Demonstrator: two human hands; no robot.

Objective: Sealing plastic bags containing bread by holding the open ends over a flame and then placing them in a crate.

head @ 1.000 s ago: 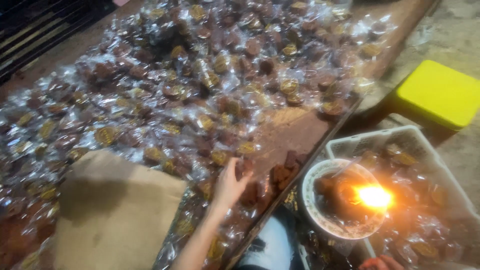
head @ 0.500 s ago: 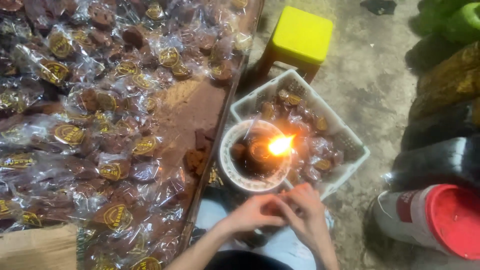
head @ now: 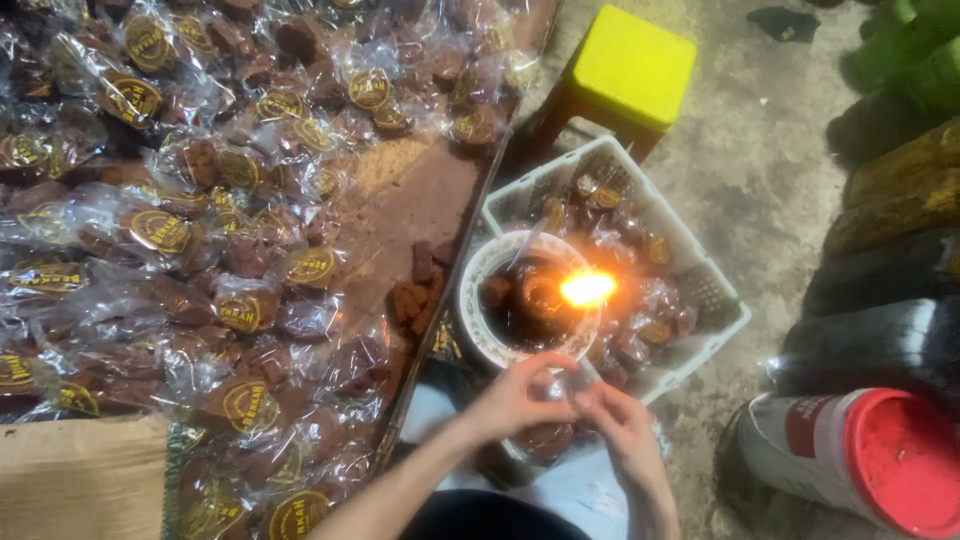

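Note:
My left hand (head: 515, 400) and my right hand (head: 625, 425) meet just below a white bowl (head: 478, 325) with a burning flame (head: 587, 289). Together they pinch a small clear plastic packet (head: 578, 378) with a brown sweet in it, close to the flame. The bowl sits at the near corner of a white plastic basket (head: 720, 300) that holds several wrapped brown sweets. To the left, a low table (head: 400, 215) is covered with many more clear-wrapped brown sweets with round gold labels (head: 245, 310). A few unwrapped brown pieces (head: 412, 295) lie near the table's right edge.
A yellow stool (head: 632, 65) stands beyond the basket. A red-lidded white container (head: 860, 460) lies on the concrete floor at the right, with dark bottles (head: 880, 330) and green objects (head: 920, 50) behind it. A cardboard sheet (head: 80, 475) is at the bottom left.
The view has swung right from the table to the basket and bowl. My left hand left the table, and both hands have come together on a packet near the flame.

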